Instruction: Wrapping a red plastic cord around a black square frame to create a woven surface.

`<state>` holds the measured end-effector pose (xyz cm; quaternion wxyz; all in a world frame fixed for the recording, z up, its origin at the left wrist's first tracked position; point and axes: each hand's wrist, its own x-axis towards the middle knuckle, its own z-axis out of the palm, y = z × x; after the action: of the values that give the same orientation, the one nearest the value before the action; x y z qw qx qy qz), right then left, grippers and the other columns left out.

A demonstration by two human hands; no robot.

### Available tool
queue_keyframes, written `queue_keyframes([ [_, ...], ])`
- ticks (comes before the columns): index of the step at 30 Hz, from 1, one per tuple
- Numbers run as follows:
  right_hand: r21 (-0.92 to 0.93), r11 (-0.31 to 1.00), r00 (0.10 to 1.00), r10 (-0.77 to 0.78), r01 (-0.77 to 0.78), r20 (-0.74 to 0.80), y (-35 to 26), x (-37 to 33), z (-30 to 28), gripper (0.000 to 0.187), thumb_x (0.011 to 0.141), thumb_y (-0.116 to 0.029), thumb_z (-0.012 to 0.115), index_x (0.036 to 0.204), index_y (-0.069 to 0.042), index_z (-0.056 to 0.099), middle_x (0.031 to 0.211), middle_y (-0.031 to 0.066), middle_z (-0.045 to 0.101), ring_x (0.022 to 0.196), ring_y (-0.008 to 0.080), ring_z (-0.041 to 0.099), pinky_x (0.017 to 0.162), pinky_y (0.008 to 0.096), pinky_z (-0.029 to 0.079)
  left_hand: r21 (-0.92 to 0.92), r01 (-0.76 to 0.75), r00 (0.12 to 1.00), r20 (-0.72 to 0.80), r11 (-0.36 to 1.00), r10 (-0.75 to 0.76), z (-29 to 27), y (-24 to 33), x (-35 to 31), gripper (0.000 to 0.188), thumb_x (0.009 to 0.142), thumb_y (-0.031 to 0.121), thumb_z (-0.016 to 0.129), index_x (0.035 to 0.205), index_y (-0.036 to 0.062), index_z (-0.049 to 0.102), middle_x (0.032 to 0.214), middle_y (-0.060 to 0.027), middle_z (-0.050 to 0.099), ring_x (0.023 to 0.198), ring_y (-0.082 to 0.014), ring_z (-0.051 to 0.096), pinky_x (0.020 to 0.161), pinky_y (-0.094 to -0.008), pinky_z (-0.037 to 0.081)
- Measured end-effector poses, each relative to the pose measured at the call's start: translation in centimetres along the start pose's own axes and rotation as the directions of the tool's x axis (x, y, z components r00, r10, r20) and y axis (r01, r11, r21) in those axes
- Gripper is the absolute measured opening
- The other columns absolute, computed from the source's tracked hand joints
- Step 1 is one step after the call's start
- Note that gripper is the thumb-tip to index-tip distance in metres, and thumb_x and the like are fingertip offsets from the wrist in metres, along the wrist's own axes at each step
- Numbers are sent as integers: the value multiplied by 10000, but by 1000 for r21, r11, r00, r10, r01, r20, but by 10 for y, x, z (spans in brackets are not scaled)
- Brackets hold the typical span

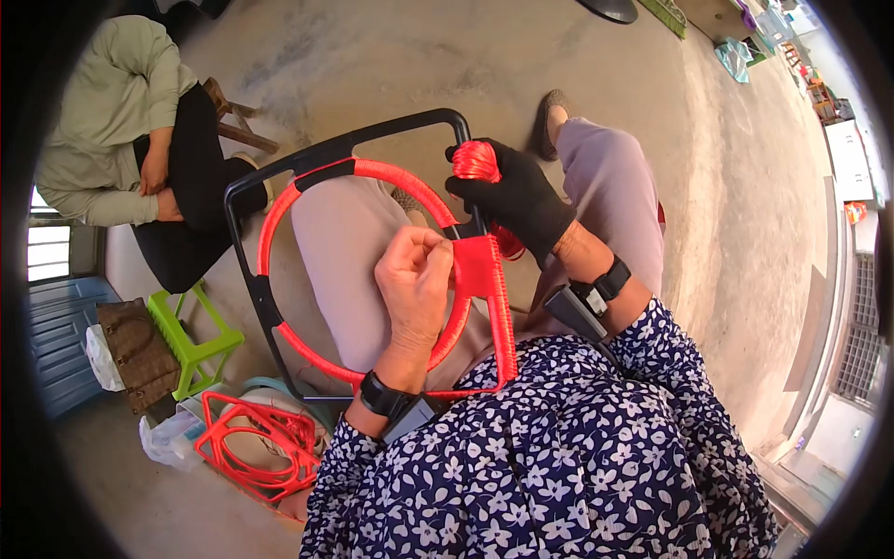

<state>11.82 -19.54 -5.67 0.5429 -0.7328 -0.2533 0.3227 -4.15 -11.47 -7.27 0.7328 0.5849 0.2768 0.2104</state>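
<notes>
Across my lap lies a black frame (251,233), roughly square with rounded corners and a ring inside it. Red cord is wound tightly round much of the ring (307,352) and along the near right side. My bare left hand (414,284) is closed in a pinch against the left edge of a broad red-wound joint (477,265); whatever lies between its fingertips is hidden. In a black glove, my right hand (515,191) is closed round a bundle of red cord (477,161) beside the frame's right bar. More red shows below the glove.
A person (121,121) sits at the far left, hands together, near a wooden stool (228,112). A green plastic stool (191,340) and a brown bag (140,354) stand at the left. Red-wound frames (256,443) lie by my left elbow. Bare concrete floor (717,242) spreads at the right.
</notes>
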Motion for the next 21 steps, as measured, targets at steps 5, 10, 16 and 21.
queue_keyframes([
  [5,-265,961,969,-141,84,-203,-22,-4,-27,397,831,-286,700,1091,-7,591,869,136,680,789,275,670,717,358,522,69,25,995,-96,997,-18,-1,-6,3,319,972,312,499,1109,26,539,956,-81,614,819,-118,596,642,-234,490],
  [10,-701,334,666,-697,630,266,-59,-18,-8,274,799,-249,693,988,-62,627,1098,101,651,1057,274,607,888,393,475,-205,-205,977,-104,957,187,12,10,1,547,991,412,387,1352,2,402,1296,-147,496,1114,-214,531,814,-310,496],
  [16,-568,572,737,-669,591,93,-63,-44,-6,279,812,-237,689,1024,-58,659,1065,95,645,1014,268,608,907,398,470,3,-134,989,-66,991,134,4,-1,5,444,954,229,503,1320,-17,449,1204,-115,569,1054,-148,559,848,-288,490],
  [21,575,588,387,-808,568,444,-112,-94,14,327,866,-159,670,1155,-16,612,1066,150,644,945,218,640,876,339,502,-173,-145,989,-46,974,139,-19,-30,13,258,902,95,518,1139,0,552,1090,-79,596,983,-160,576,871,-331,470],
])
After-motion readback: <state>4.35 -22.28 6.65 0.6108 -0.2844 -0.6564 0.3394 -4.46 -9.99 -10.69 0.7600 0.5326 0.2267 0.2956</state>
